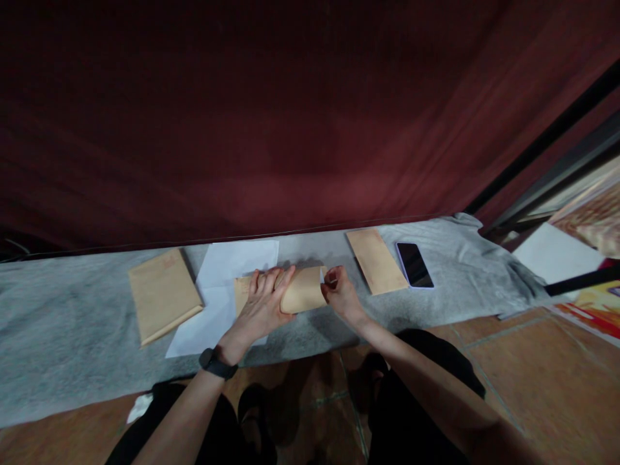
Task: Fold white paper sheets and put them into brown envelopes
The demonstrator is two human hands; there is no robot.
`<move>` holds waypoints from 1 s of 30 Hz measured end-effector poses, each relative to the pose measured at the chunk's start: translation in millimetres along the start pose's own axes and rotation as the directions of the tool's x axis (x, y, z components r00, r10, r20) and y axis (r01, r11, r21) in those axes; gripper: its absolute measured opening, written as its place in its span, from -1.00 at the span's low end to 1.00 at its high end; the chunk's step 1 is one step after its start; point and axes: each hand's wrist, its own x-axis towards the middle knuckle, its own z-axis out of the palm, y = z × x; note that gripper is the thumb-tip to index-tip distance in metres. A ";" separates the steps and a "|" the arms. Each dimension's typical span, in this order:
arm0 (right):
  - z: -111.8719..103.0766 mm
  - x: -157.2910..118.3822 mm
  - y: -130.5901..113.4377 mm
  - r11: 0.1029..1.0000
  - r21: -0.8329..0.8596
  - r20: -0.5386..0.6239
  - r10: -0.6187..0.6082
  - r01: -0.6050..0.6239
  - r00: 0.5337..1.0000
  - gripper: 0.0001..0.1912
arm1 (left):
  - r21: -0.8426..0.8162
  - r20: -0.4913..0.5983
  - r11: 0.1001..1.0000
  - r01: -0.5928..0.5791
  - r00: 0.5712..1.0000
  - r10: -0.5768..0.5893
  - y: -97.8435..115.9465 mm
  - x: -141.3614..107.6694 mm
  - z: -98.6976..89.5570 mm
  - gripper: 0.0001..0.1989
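Observation:
A brown paper envelope (304, 290) lies on the grey cloth, its body bulging upward. My left hand (265, 300), with a dark watch on the wrist, grips it from above, thumb on the near side and fingers over the far side. At the envelope's right end, a sliver of white paper (322, 278) shows in the opening. The fingers of my right hand (340, 290) are pinched together there, at the paper's edge; how much they hold is partly hidden. White sheets (208, 316) lie beneath and to the left of the envelope.
On the grey cloth (58, 323) a thick brown envelope (167, 294) lies at left. A flat brown envelope (376, 261) and a phone (414, 265) lie at right. A dark red curtain (290, 129) hangs behind; the tiled floor (547, 368) is in front.

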 end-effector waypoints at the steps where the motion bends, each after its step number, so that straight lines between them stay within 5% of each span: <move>1: 0.2 1.2 0.0 0.998 0.057 -0.008 0.034 -0.033 0.999 -0.56 | -0.003 -0.003 1.000 -0.004 1.000 0.004 0.0 0.3 -0.1 0.12; 3: -0.6 4.2 -0.7 0.982 0.160 0.034 0.097 -0.101 0.995 -0.52 | -0.009 -0.011 1.000 -0.011 1.000 0.011 -0.3 0.8 -0.6 0.10; 7: -7.6 8.0 -4.9 0.936 0.268 0.238 0.165 -0.228 0.957 -0.80 | -0.020 -0.015 0.999 -0.026 1.000 0.025 -2.7 2.2 -2.3 0.08; 11: -13.9 6.2 -9.3 0.870 0.402 0.237 0.202 -0.285 0.950 -0.82 | -0.060 -0.048 0.998 -0.008 0.999 0.005 -1.3 5.0 -1.6 0.07; 14: -14.3 5.1 -11.6 0.816 0.495 0.193 0.232 -0.299 0.953 -0.75 | -0.194 -0.191 0.974 0.117 0.969 -0.155 6.3 7.8 4.9 -0.04; 16: -12.8 5.0 -12.3 0.796 0.525 0.177 0.244 -0.301 0.954 -0.75 | -0.373 -0.274 0.896 0.242 0.894 -0.355 13.1 9.0 12.5 -0.17; 19: -8.9 4.0 -11.6 0.763 0.570 0.167 0.256 -0.305 0.952 -0.72 | -0.713 -0.173 0.585 0.387 0.711 -0.681 23.2 9.2 23.8 -0.36; 21: -5.1 1.6 -10.2 0.750 0.583 0.160 0.269 -0.311 0.950 -0.68 | -0.892 0.095 0.223 0.394 0.644 -0.759 30.3 9.2 28.1 -0.46; 23: -0.3 -2.7 -9.0 0.759 0.565 0.159 0.284 -0.323 0.946 -0.68 | -0.891 0.437 -0.198 0.408 0.659 -0.611 38.4 10.2 29.6 -0.53; 25: 4.7 -8.1 -9.1 0.771 0.544 0.163 0.289 -0.331 0.943 -0.69 | -0.757 0.634 -0.481 0.443 0.677 -0.374 47.2 12.0 30.3 -0.59; 27: 8.6 -13.5 -10.9 0.775 0.536 0.178 0.285 -0.336 0.942 -0.71 | -0.675 0.688 -0.588 0.445 0.668 -0.284 54.7 14.0 32.0 -0.65; 30: 9.2 -18.5 -16.2 0.765 0.538 0.225 0.274 -0.354 0.935 -0.74 | -0.670 0.699 -0.611 0.422 0.635 -0.328 59.3 16.4 36.2 -0.68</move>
